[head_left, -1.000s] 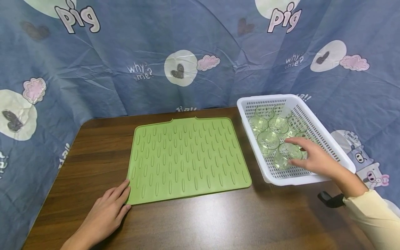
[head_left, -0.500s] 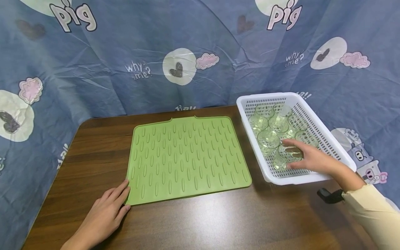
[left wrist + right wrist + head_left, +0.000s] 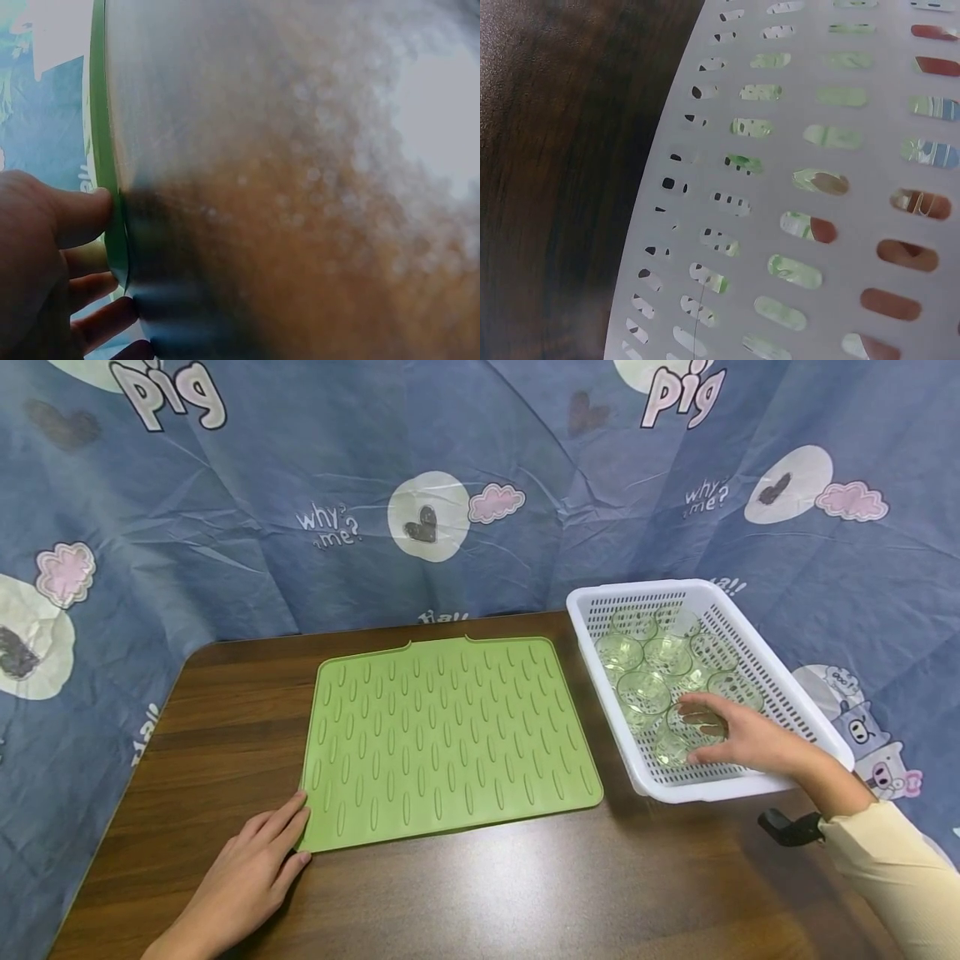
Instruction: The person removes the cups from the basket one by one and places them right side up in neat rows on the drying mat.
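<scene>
A green ridged silicone drying mat (image 3: 450, 735) lies flat on the wooden table. My left hand (image 3: 243, 877) rests at its near left corner with the fingers fairly straight; the left wrist view has the thumb at the mat's green edge (image 3: 105, 150). On the right is a white slotted plastic basket (image 3: 633, 768) with several clear, greenish glasses (image 3: 643, 692). Inside it, my right hand (image 3: 765, 743) holds the nearest drinking glass (image 3: 671, 747), thumb on the near side and fingers round the far side. The basket wall (image 3: 765, 202) hides most of that hand in the right wrist view.
Behind the table hangs a blue printed cloth (image 3: 300, 460). The basket's raised rim (image 3: 795, 689) surrounds the glasses, which stand close together. A black strap piece (image 3: 791, 828) sticks out at the right wrist, beside the cream sleeve (image 3: 892, 868).
My right hand has lowered slightly and closed round the near glass, its fingers now showing through it. The left hand stays at the mat's corner. The head view has shifted a little.
</scene>
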### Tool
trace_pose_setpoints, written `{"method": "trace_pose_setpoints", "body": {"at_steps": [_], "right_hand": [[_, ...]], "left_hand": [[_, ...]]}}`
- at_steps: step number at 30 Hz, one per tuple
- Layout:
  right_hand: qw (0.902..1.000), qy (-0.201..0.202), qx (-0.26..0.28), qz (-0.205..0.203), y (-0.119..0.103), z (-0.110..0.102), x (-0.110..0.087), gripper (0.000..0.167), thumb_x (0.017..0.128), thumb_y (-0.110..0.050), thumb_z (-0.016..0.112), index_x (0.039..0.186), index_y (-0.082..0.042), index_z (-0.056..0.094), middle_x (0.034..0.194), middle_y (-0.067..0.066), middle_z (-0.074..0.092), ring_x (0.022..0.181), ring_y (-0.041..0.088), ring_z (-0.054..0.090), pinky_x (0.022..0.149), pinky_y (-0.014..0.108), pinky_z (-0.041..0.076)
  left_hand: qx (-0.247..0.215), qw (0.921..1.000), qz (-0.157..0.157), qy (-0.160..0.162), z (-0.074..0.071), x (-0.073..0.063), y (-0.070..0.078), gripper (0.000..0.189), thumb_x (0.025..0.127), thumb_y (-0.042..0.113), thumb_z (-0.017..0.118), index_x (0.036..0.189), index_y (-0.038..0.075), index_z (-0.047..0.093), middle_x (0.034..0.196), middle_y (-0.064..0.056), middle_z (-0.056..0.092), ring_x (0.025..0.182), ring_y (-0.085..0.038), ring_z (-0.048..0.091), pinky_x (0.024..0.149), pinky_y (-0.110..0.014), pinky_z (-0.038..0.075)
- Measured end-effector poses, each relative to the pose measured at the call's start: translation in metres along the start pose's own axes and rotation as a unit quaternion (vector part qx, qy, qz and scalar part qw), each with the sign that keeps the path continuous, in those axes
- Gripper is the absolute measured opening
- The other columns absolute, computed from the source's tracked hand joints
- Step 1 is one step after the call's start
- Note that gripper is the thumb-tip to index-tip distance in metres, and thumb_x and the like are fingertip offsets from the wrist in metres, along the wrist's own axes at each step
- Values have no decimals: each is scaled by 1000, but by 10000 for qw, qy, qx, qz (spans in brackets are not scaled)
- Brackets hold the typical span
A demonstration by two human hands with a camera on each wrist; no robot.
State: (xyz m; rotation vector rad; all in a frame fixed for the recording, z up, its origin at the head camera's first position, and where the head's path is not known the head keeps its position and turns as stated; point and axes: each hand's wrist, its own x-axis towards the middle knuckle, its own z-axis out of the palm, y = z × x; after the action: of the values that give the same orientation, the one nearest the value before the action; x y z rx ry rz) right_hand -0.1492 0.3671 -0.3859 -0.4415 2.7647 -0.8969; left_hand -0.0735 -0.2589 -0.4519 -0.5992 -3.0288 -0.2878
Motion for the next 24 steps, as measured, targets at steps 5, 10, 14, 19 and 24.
{"method": "trace_pose_setpoints", "body": {"at_steps": [5, 10, 14, 19, 24], "right_hand": [[9998, 89, -187, 24, -3, -1, -2, 87, 77, -28, 85, 146, 2, 41, 136, 24, 59, 122, 44, 59, 101, 46, 50], [9993, 238, -270, 61, -4, -4, -5, 85, 76, -28, 86, 145, -1, 44, 132, 21, 64, 118, 31, 64, 97, 28, 52], [9991, 418, 29, -28, -7, -12, -7, 83, 77, -21, 85, 145, 2, 44, 131, 22, 64, 112, -5, 60, 91, 5, 45], [9971, 710, 211, -178, -15, -26, -9, 81, 78, -13, 84, 146, 3, 43, 130, 24, 63, 107, -23, 50, 88, -2, 40], [9948, 990, 239, -72, -26, -42, -11, 81, 77, -10, 84, 147, -4, 44, 127, -10, 65, 107, -23, 52, 87, -2, 41]], "left_hand": [[99, 9999, 99, 72, 0, 0, -1, 58, 90, 21, 71, 142, 2, 53, 152, -15, 46, 123, -34, 52, 88, -58, 49], [127, 9997, 185, 139, 0, 1, -1, 59, 89, 20, 72, 141, 0, 53, 152, -16, 46, 122, -34, 52, 90, -57, 49], [72, 9997, 184, 116, 2, 0, -1, 60, 90, 20, 71, 143, 0, 51, 153, -17, 44, 124, -35, 51, 93, -56, 48], [2, 9997, 183, 179, 4, -2, -1, 60, 89, 19, 72, 141, -1, 52, 153, -18, 44, 125, -36, 50, 94, -56, 47], [-73, 9998, 155, 141, 4, -2, 0, 58, 90, 19, 72, 140, -3, 52, 153, -20, 42, 127, -37, 47, 96, -57, 45]]}}
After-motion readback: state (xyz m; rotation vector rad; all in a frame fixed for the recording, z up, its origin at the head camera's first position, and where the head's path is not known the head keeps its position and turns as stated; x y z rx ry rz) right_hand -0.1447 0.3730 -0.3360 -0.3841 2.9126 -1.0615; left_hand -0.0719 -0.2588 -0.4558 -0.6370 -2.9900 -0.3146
